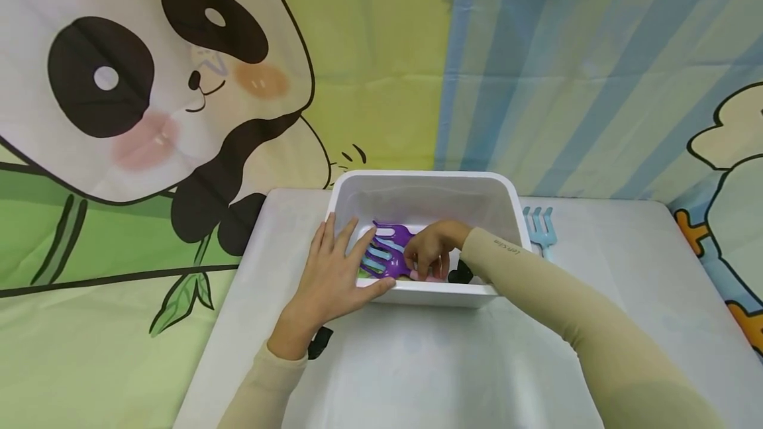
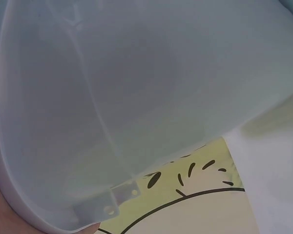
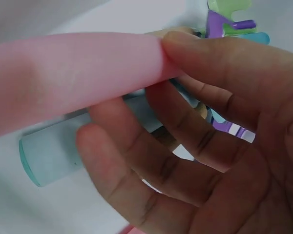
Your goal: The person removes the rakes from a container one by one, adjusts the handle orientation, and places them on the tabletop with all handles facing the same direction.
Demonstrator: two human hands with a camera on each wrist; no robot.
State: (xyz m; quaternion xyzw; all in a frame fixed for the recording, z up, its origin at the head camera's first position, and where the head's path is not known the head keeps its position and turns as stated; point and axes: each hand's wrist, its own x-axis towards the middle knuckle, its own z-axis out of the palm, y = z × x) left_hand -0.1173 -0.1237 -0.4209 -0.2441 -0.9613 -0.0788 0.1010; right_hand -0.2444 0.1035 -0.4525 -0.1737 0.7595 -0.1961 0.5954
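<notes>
One-handed, pinched the pink handle [image 3: 88,78] with the right hand [image 1: 430,248], thumb against fingers, low in the white bin [image 1: 423,176] near its front edge. Seemed to call for a firm hold (rounded, so apt to roll) and a path clear of the teal handle [image 3: 53,151] and purple pronged tool [image 1: 401,263]. Had the left hand [image 1: 335,280], fingers spread, across the bin's front left corner, probably for steadying.
</notes>
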